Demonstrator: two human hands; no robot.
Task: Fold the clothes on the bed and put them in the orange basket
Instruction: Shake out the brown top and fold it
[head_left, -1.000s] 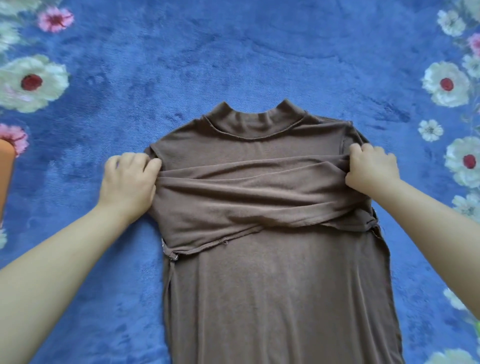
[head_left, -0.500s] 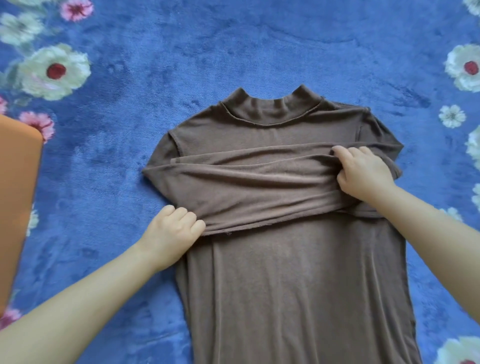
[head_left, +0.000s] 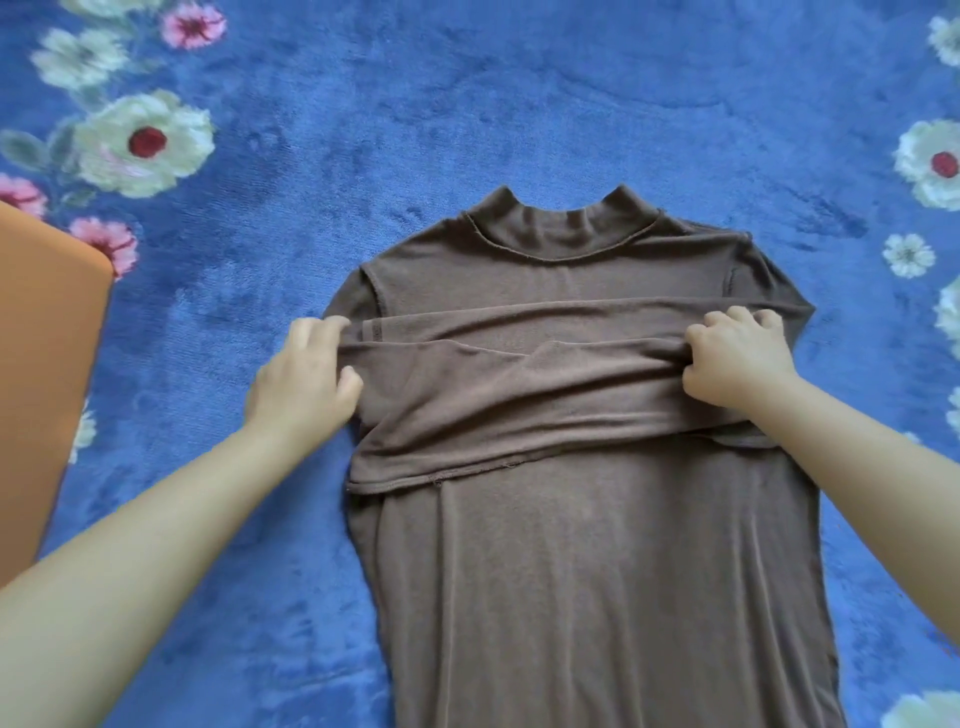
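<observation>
The brown top (head_left: 582, 545) lies flat on the blue blanket (head_left: 467, 104), sleeves folded across its chest. My left hand (head_left: 304, 379) pinches the fold's left edge; my right hand (head_left: 735, 358) is curled tight on its right end. The basket (head_left: 44, 364) sits far left.

No readable text, label or number anywhere.

Two bare forearms enter from the bottom corners of the view. No sleeve covers them up to the edge of the picture. The left hand (head_left: 301, 384) and the right hand (head_left: 735, 358) are bare too; the fingers (head_left: 740, 318) have short, plain nails. Both hands look small and rounded.
</observation>
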